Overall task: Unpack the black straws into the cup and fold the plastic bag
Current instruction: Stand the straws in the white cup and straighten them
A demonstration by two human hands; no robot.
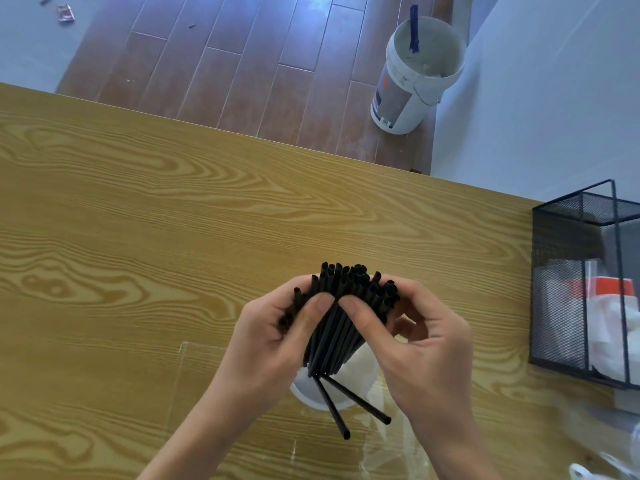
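Note:
A bundle of black straws (341, 299) stands in a white cup (360, 372) near the table's front edge. My left hand (273, 337) and my right hand (419, 337) both grip the bundle's upper part, thumbs pressed on its near side. Two loose black straws (360, 403) lean out of the cup toward me. The clear plastic bag (197, 362) lies flat on the table under and around the cup, hard to make out. The cup's far side is hidden by my hands.
A black wire mesh basket (585, 289) holding white and red items stands at the table's right edge. The wooden table (138, 209) stretches left and back. A white bucket (415, 74) sits on the floor beyond the table.

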